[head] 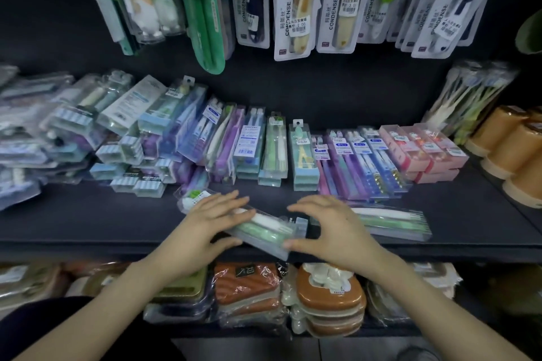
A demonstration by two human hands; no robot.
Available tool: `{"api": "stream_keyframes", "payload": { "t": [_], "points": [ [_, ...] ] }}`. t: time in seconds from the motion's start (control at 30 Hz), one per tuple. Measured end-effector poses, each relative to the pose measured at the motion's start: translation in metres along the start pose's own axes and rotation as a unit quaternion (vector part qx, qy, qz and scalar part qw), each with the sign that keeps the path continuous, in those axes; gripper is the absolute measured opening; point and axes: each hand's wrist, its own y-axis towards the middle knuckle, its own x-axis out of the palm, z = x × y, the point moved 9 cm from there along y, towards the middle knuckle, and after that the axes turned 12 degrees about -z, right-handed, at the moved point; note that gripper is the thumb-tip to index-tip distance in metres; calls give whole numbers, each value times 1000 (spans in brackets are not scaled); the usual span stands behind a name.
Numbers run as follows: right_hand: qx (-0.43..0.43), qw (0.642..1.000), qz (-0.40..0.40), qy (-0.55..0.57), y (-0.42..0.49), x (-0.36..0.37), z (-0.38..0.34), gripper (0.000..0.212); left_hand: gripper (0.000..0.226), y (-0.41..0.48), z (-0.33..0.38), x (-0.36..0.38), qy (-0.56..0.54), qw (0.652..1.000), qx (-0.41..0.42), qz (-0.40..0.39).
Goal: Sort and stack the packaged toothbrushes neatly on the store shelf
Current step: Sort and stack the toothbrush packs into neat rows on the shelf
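A clear pack with green and white toothbrushes (265,230) lies across the front of the dark shelf (102,214). My left hand (211,220) grips its left part, thumb under the near edge and fingers over the top. My right hand (328,226) holds its right end, thumb at the near corner. A second green and white pack (393,223) lies flat on the shelf, just right of my right hand. Behind them, packs stand in neat rows (337,161), and a loose heap of packs (88,138) fills the shelf's left side.
Carded toothbrushes (296,3) hang above the shelf. Pink boxes (425,149) and orange cups (516,152) sit at the right. A lower shelf holds wrapped brown and orange cases (325,299). Bare shelf surface shows at front left and front right.
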Motion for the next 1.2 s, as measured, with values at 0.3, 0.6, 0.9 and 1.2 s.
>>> {"api": "stream_keyframes", "payload": {
  "t": [0.3,0.6,0.9,1.2],
  "points": [
    [25,993,-22,-111,23,6,1,72,49,10,-7,-12,54,997,-28,50],
    [23,987,149,55,68,-49,-15,50,49,10,-19,-29,16,993,-34,115],
    [81,995,62,-10,162,-21,-12,56,41,19,-46,-64,54,958,-170,224],
    [5,975,168,-148,160,-31,-29,52,36,40,-71,-69,5,953,-238,189]
  ]
}}
